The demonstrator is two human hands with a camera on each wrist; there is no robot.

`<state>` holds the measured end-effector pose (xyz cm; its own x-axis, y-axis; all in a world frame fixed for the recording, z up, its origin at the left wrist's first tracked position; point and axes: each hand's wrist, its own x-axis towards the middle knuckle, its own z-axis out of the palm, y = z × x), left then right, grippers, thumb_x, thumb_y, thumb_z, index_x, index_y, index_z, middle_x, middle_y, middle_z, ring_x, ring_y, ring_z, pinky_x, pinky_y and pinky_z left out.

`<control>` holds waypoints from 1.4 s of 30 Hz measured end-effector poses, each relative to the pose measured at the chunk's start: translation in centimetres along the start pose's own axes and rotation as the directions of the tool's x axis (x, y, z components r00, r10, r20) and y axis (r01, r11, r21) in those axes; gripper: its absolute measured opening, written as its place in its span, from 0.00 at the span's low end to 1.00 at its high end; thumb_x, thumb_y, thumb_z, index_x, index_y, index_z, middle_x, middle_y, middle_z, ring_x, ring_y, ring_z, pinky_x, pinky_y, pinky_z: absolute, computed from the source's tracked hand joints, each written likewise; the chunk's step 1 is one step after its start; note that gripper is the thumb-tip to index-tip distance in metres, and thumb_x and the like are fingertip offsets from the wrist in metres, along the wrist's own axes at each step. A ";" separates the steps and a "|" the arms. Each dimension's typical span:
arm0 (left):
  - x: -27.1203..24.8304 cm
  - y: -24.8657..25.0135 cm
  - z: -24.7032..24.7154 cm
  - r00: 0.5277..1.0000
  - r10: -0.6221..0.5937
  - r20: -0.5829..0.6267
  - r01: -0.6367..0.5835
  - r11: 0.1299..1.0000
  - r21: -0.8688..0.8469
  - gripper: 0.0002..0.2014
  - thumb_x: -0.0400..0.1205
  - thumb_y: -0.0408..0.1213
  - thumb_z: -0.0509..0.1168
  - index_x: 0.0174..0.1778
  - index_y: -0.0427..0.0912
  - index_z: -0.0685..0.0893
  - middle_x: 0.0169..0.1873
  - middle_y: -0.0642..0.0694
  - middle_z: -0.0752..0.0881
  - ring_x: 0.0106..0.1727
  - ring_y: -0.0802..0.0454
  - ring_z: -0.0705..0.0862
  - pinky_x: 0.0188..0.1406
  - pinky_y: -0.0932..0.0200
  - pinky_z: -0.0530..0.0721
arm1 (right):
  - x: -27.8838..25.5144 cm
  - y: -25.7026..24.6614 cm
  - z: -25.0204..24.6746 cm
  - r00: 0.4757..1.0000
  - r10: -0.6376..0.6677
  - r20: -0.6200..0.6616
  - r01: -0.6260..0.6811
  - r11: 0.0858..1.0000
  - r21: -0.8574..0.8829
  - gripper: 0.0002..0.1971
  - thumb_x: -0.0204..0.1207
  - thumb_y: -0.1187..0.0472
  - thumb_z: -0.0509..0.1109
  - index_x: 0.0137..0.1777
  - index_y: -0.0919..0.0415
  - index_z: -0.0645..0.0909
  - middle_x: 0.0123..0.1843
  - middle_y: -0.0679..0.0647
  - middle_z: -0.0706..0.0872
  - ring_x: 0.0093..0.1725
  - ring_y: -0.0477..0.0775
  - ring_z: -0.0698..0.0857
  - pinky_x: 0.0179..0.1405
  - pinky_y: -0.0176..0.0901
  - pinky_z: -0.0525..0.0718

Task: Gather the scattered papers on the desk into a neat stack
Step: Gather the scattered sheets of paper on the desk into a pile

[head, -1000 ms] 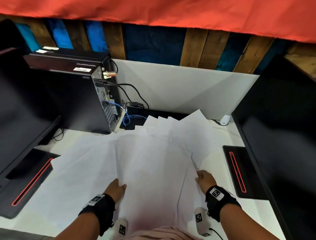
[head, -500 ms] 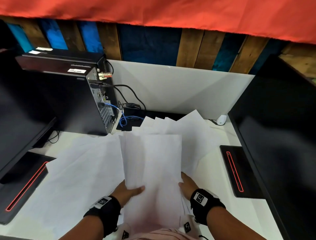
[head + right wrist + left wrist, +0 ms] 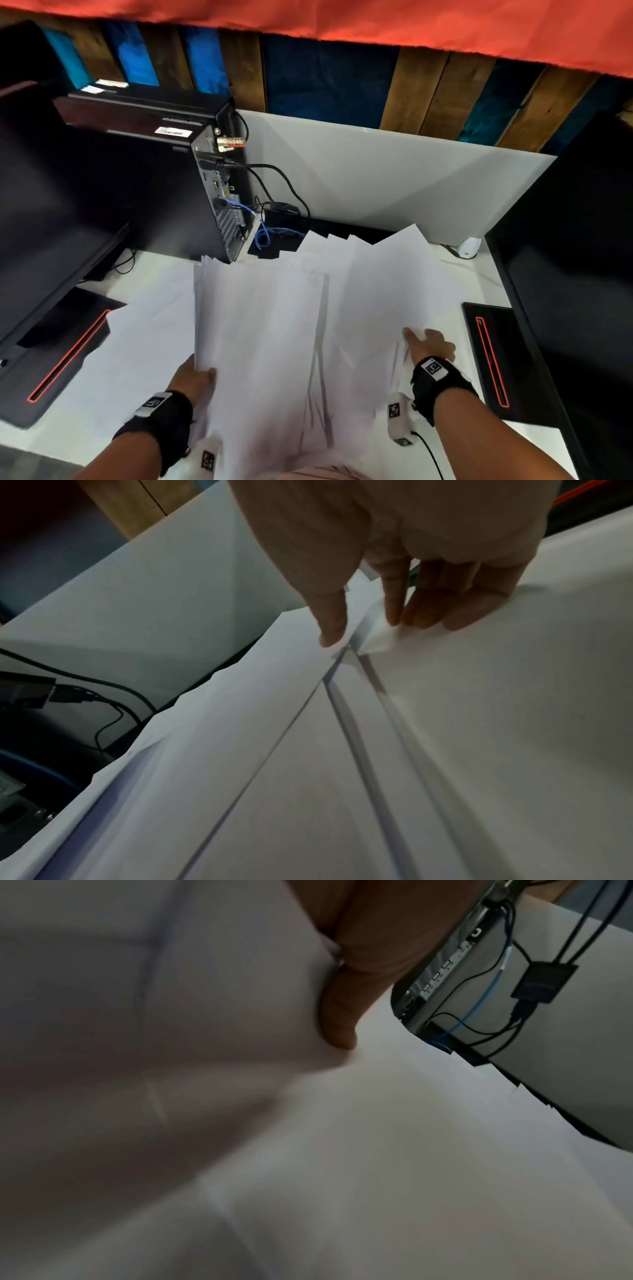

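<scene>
Loose white sheets (image 3: 387,284) lie fanned across the white desk (image 3: 78,425). My left hand (image 3: 198,375) grips the near left edge of a gathered bundle of sheets (image 3: 257,325), which is lifted and tilted up over the others. In the left wrist view the thumb (image 3: 339,1020) presses on top of that bundle (image 3: 377,1137). My right hand (image 3: 426,341) is off the bundle, to its right. Its straight fingers (image 3: 421,610) touch the edges of overlapping loose sheets (image 3: 342,750), with the thumb spread apart from them.
A black PC tower (image 3: 154,192) with cables (image 3: 267,233) stands at the back left. Dark monitors (image 3: 41,222) (image 3: 582,274) flank the desk, with their bases (image 3: 61,359) (image 3: 493,359) beside the papers. A white divider panel (image 3: 376,178) closes the back.
My right hand let go of the bundle and moved right onto the loose sheets. The left hand keeps the bundle, which has shifted left and risen.
</scene>
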<state>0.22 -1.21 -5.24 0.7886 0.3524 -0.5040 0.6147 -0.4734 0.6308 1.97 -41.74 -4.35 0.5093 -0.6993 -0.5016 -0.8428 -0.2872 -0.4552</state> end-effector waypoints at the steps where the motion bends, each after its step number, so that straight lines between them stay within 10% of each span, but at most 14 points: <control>1: 0.2 -0.2 0.0 1.000 0.001 0.012 -0.001 1.000 0.016 0.17 0.78 0.22 0.63 0.64 0.24 0.77 0.59 0.25 0.83 0.60 0.32 0.82 0.58 0.50 0.76 | 0.2 -0.3 0.3 0.998 -0.038 0.041 0.036 0.999 0.026 0.32 0.70 0.41 0.72 0.67 0.62 0.77 0.70 0.68 0.76 0.67 0.68 0.78 0.70 0.55 0.75; 3: 0.4 -0.2 0.3 0.999 0.014 0.031 -0.015 0.999 0.037 0.18 0.78 0.23 0.63 0.65 0.24 0.76 0.61 0.25 0.82 0.63 0.32 0.81 0.62 0.49 0.75 | 0.1 -1.0 0.9 0.989 -0.103 0.107 0.087 0.986 0.145 0.27 0.69 0.45 0.74 0.57 0.68 0.82 0.66 0.69 0.82 0.61 0.65 0.82 0.69 0.52 0.77; 7: 0.4 -0.1 0.5 0.998 0.054 0.042 -0.054 0.998 0.018 0.19 0.79 0.22 0.63 0.66 0.24 0.75 0.62 0.26 0.82 0.62 0.35 0.81 0.62 0.51 0.74 | -1.0 -2.1 2.1 0.985 -0.119 0.124 0.067 0.929 0.363 0.35 0.74 0.56 0.74 0.76 0.73 0.68 0.77 0.65 0.72 0.76 0.63 0.73 0.77 0.46 0.67; 14: 0.5 -0.3 0.3 0.996 0.072 0.045 -0.072 0.997 0.002 0.18 0.78 0.20 0.63 0.65 0.22 0.75 0.61 0.25 0.82 0.64 0.32 0.80 0.63 0.52 0.72 | -3.6 -2.0 -0.7 0.963 -0.149 -0.226 0.211 0.935 0.284 0.21 0.79 0.59 0.66 0.69 0.71 0.77 0.67 0.68 0.82 0.68 0.68 0.79 0.69 0.52 0.74; 25: -0.3 0.1 1.2 0.983 0.106 0.147 -0.106 0.994 -0.010 0.21 0.79 0.22 0.64 0.69 0.26 0.73 0.66 0.28 0.80 0.68 0.34 0.79 0.67 0.51 0.72 | -10.1 -4.7 -9.8 0.711 -0.467 -0.527 0.670 0.676 0.305 0.11 0.79 0.66 0.65 0.58 0.66 0.83 0.52 0.64 0.89 0.54 0.63 0.88 0.58 0.47 0.83; 28: -1.0 0.5 2.2 0.981 0.105 0.166 -0.104 0.995 -0.013 0.21 0.79 0.23 0.64 0.70 0.27 0.73 0.65 0.29 0.81 0.67 0.34 0.79 0.64 0.54 0.72 | -13.1 -6.3 -12.4 0.613 -0.485 -0.624 0.770 0.545 0.332 0.12 0.79 0.64 0.65 0.59 0.58 0.84 0.52 0.59 0.89 0.53 0.57 0.88 0.60 0.50 0.85; 34: -2.1 1.4 3.4 0.973 0.122 0.198 -0.125 0.992 0.003 0.22 0.79 0.25 0.64 0.70 0.29 0.73 0.64 0.30 0.82 0.66 0.35 0.80 0.63 0.53 0.74 | -18.4 -8.7 -18.0 0.441 -0.388 -0.809 0.894 0.273 0.356 0.16 0.75 0.67 0.66 0.38 0.41 0.76 0.29 0.30 0.83 0.35 0.27 0.80 0.42 0.25 0.78; 38: -2.7 2.1 3.6 0.964 0.120 0.239 -0.125 0.992 0.009 0.21 0.78 0.26 0.64 0.69 0.30 0.74 0.63 0.28 0.82 0.62 0.35 0.81 0.60 0.51 0.75 | -18.9 -9.1 -18.6 0.463 -0.353 -0.813 0.886 0.172 0.431 0.06 0.74 0.68 0.68 0.46 0.60 0.85 0.39 0.37 0.86 0.41 0.33 0.85 0.46 0.29 0.83; 42: -3.2 2.5 3.7 0.948 0.121 0.293 -0.113 0.993 -0.046 0.22 0.79 0.27 0.66 0.70 0.30 0.74 0.62 0.31 0.83 0.54 0.43 0.78 0.54 0.56 0.73 | -17.1 -9.1 -14.7 0.625 -0.435 -0.649 0.781 0.324 0.534 0.10 0.76 0.70 0.68 0.56 0.64 0.84 0.40 0.42 0.85 0.33 0.24 0.84 0.36 0.16 0.80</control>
<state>-0.77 -6.47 -4.19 0.8176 0.0400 -0.5744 0.5219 -0.4728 0.7099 -1.59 -36.79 19.14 0.5714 -0.7366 0.3619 0.2178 -0.2891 -0.9322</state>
